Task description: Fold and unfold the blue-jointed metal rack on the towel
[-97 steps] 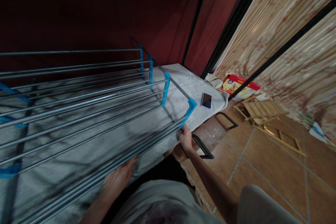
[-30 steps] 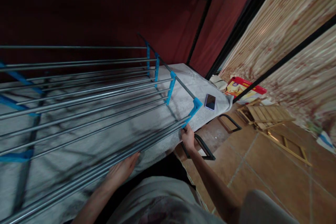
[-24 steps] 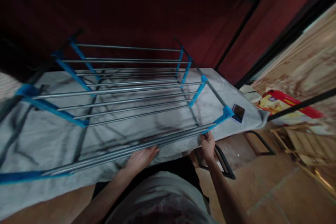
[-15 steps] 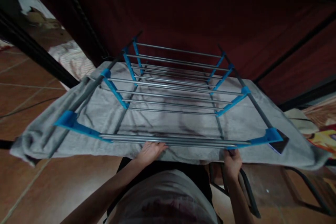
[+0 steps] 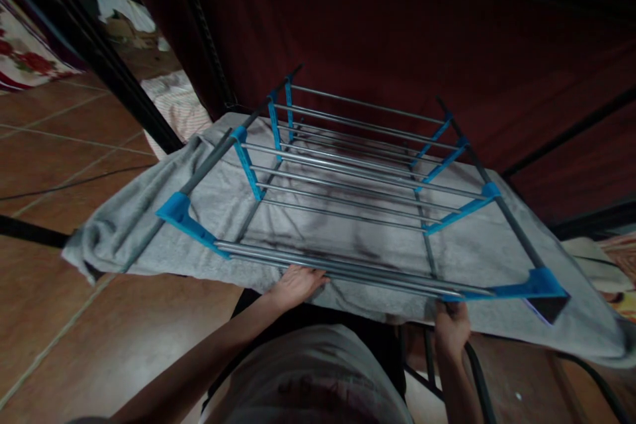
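Note:
A shoe rack [image 5: 342, 187] of silver metal tubes, blue plastic brackets and grey side poles rests on a grey blanket [image 5: 209, 238]. My left hand [image 5: 298, 286] is at the front tubes near their middle, its fingers bent against them from below and partly hidden. At the front right, my right hand [image 5: 452, 330] grips the underside of the blue bracket [image 5: 521, 286], where the front tubes meet it. Its fingertips are hidden beneath the bracket. Another blue bracket [image 5: 191, 225] holds the left end of those tubes.
A dark flat phone-like object [image 5: 549, 308] lies under the right front corner. Dark red fabric [image 5: 397, 26] hangs behind the rack. A black metal pole [image 5: 99, 46] slants at the left, and a dark cable [image 5: 74, 182] crosses the tiled floor. Dark chair tubing [image 5: 479, 377] stands below right.
The view has turned, so the rack and blanket sit further right and tilt down to the right. Both hands keep their places on the rack's front.

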Demonstrator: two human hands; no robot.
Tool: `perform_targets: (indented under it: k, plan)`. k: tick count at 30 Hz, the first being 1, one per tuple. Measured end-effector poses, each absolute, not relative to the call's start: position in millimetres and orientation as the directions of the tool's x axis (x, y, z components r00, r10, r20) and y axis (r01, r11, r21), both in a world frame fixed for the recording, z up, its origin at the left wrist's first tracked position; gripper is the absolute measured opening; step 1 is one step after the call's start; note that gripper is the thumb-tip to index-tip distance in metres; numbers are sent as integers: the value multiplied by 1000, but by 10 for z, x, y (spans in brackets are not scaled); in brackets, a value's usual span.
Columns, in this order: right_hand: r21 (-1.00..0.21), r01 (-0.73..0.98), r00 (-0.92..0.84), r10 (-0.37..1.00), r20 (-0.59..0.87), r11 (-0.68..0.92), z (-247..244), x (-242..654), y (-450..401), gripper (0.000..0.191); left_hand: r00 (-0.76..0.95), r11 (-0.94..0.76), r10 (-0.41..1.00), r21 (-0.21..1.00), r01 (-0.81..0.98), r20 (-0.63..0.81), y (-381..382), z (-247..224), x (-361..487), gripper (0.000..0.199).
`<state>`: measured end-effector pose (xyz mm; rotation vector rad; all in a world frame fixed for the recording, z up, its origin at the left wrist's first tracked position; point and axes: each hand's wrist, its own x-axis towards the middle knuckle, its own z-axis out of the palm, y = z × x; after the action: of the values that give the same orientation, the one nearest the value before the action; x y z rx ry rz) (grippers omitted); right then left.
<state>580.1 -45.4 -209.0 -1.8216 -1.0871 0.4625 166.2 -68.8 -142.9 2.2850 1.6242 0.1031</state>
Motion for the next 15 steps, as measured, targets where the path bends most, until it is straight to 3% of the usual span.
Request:
perform_targets:
  k: [2, 8, 12, 15]
  plan:
    - [-857, 487, 536, 832, 144, -165, -2099, 5795, -458, 24, 352, -308, 933, 332, 891, -78, -748, -1440, 1635, 33]
    - [-823, 518, 563, 817, 123, -233, -2136, 5797, -470, 27, 333, -426, 894, 335, 840, 300, -1250, -1618, 1253, 35]
    - [-782, 555, 580, 806, 118, -285, -2142, 5800, -463, 25, -36, -132, 910, 370, 920, 414, -1635, -1770, 624, 29]
    - [-722, 588, 613, 783, 104, -364, -2151, 5808, -449, 23, -366, 176, 816, 412, 894, 447, -1761, -1715, -15, 30]
